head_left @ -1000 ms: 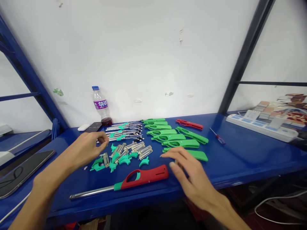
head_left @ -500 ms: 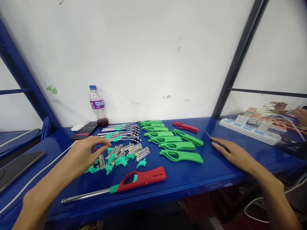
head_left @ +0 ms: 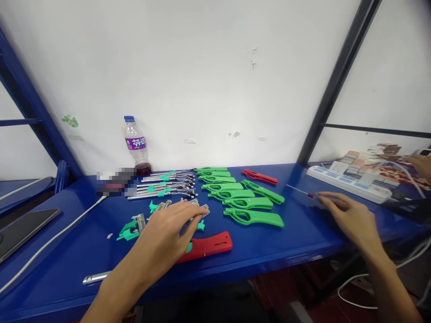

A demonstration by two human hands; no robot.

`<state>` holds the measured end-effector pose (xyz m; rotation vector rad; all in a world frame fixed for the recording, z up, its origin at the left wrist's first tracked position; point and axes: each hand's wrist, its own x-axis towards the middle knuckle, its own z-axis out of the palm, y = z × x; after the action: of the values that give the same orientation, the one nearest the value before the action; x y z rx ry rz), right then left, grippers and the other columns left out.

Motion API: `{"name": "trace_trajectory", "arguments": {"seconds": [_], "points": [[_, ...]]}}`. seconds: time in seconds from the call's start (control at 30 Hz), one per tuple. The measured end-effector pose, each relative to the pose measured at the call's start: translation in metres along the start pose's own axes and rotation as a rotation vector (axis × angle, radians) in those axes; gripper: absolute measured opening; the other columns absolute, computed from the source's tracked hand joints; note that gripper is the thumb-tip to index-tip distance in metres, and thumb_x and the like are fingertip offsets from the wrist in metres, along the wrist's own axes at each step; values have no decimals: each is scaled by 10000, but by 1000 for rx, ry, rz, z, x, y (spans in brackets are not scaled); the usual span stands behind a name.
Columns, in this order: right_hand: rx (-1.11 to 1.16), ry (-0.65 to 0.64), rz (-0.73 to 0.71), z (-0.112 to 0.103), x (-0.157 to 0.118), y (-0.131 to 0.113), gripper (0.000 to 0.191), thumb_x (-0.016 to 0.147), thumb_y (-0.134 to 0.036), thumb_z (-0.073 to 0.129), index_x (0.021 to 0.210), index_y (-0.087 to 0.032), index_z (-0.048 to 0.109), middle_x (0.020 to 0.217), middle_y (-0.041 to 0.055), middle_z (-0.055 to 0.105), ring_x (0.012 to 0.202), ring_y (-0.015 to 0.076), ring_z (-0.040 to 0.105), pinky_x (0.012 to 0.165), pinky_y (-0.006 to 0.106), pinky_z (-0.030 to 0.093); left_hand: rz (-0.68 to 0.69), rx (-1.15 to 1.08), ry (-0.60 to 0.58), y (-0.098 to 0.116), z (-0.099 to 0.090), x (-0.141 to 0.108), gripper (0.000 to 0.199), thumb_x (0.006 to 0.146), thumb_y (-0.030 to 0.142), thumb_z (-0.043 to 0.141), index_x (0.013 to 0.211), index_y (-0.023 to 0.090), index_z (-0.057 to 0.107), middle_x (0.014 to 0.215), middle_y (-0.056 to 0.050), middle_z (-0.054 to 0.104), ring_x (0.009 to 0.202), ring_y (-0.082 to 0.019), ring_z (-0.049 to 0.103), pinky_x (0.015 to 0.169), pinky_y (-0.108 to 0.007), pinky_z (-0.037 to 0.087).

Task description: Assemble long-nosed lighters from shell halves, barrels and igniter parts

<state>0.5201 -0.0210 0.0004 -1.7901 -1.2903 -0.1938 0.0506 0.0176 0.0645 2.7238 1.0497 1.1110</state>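
Observation:
My left hand (head_left: pixel 171 229) reaches over the pile of small parts, thumb and fingertips pinched at the end of a clear lighter fuel tank (head_left: pixel 206 208). Beneath and around it lie other clear tanks (head_left: pixel 141 222) and teal trigger pieces (head_left: pixel 128 230), partly hidden by the hand. My right hand (head_left: pixel 352 217) is at the right, its fingers closed at the handle end of a thin screwdriver (head_left: pixel 299 190) that lies low over the table. In front of me is a red gas lighter (head_left: pixel 212 246), its middle covered by my left wrist.
Green lighter shells (head_left: pixel 256 218) are lined up mid-table, with red shell (head_left: pixel 259 176) behind. Metal lighter tubes with wires (head_left: pixel 151 193) lie to the left. A bottle (head_left: pixel 136 146), phone (head_left: pixel 28 231), white cable (head_left: pixel 50 242) and power strip (head_left: pixel 350 184) surround them. Another person's hand (head_left: pixel 420 163) shows far right.
My left hand has moved right and closed its fingers over the clear tanks. My right hand has slid right along the screwdriver, exposing part of its dark red handle.

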Motion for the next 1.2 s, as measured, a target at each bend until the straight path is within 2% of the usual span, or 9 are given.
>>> {"name": "trace_trajectory", "arguments": {"seconds": [0.07, 0.17, 0.23, 0.4, 0.47, 0.57, 0.73, 0.87, 1.2], "points": [[31, 110, 61, -6, 2, -3, 275, 922, -537, 654, 1035, -318, 776, 794, 107, 820, 859, 404, 803, 721, 491, 578, -27, 0, 48, 4, 3, 1, 287, 1025, 293, 511, 1058, 250, 793, 1014, -32, 833, 798, -192, 765, 739, -284, 582], [187, 208, 81, -18, 8, -30, 268, 858, -487, 764, 1041, -291, 771, 909, 110, 818, 873, 358, 802, 703, 449, 608, -108, -35, 86, 7, 4, 1, 272, 1015, 320, 545, 1117, 272, 792, 954, -3, 838, 610, -158, 708, 665, -276, 579], [532, 327, 91, -27, 12, -65, 255, 722, -363, 905, 939, -277, 802, 983, 96, 797, 864, 305, 788, 617, 369, 604, -145, -82, 107, 8, 3, 2, 264, 1004, 347, 579, 1148, 280, 790, 895, 13, 837, 571, -154, 692, 637, -273, 575], [826, 240, -87, -42, 12, -162, 135, 753, -247, 896, 863, -197, 834, 973, 101, 768, 505, 101, 609, 373, 248, 422, -152, -185, 112, 11, -1, 3, 218, 997, 317, 591, 990, 273, 804, 965, -4, 822, 669, -155, 720, 544, -245, 525], [914, 274, -204, -42, 7, -187, 90, 812, -256, 852, 816, -173, 818, 770, 71, 732, 527, 128, 639, 372, 237, 408, -167, -270, 88, 14, -1, 4, 209, 991, 299, 591, 961, 269, 796, 988, -17, 811, 699, -156, 727, 513, -231, 514], [924, 302, -297, -33, -7, -212, 37, 876, -202, 792, 864, -176, 817, 734, 50, 748, 568, 143, 679, 409, 250, 441, -188, -392, 73, 23, 0, 4, 191, 973, 286, 606, 946, 281, 795, 978, -24, 805, 675, -148, 716, 499, -222, 528], [809, 181, -514, -14, -29, -236, 45, 887, -171, 803, 880, -216, 805, 825, 13, 795, 627, 135, 692, 483, 268, 500, -217, -452, 61, 36, 3, 5, 167, 954, 336, 650, 949, 307, 814, 871, -17, 794, 657, -168, 704, 537, -255, 571], [736, 117, -527, -7, -33, -241, 30, 932, -251, 786, 904, -252, 795, 844, 0, 797, 717, 170, 728, 529, 295, 518, -235, -494, 47, 38, 5, 6, 164, 954, 323, 662, 931, 299, 823, 869, -10, 788, 700, -171, 724, 561, -249, 569], [647, 129, -539, -4, -30, -236, 46, 941, -274, 792, 978, -286, 816, 884, -15, 816, 773, 180, 765, 593, 307, 568, -275, -661, 73, 39, 4, 7, 154, 932, 263, 688, 932, 294, 840, 864, -5, 757, 541, -105, 652, 472, -203, 526]]}}
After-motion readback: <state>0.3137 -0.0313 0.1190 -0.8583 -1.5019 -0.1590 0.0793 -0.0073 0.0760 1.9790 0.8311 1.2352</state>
